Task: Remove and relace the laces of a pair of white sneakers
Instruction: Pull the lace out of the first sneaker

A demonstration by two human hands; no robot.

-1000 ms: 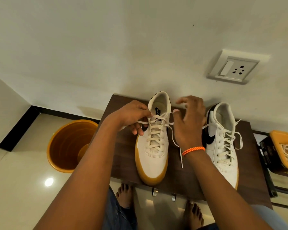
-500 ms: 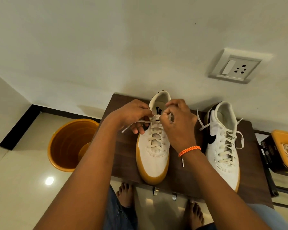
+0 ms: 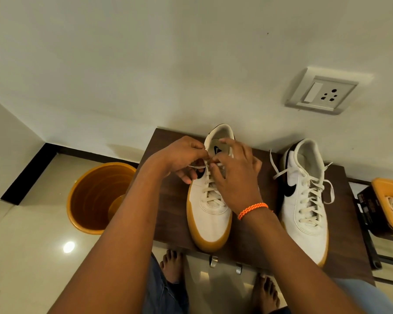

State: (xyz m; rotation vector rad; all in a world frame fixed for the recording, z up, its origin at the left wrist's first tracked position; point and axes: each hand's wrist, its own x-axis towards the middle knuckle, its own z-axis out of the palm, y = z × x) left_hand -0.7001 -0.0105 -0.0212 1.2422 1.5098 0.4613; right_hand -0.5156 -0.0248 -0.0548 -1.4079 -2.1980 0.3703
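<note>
Since a second ago the right hand (image 3: pixel 234 175) has crossed to meet the left hand (image 3: pixel 182 159) over the white gum-soled sneaker (image 3: pixel 210 214) on the dark wooden bench (image 3: pixel 173 200). Both pinch its cream lace (image 3: pixel 196 166) at the top eyelets; the sneaker's long axis runs away from the person, and the left hand holds the free end.

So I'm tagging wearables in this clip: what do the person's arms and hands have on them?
Both forearms are bare, with no sleeves in view. The right wrist carries a braided orange bracelet. The left hand and right hand wear no gloves, and no rings or watch can be seen. Nothing is worn on the left wrist.
</note>
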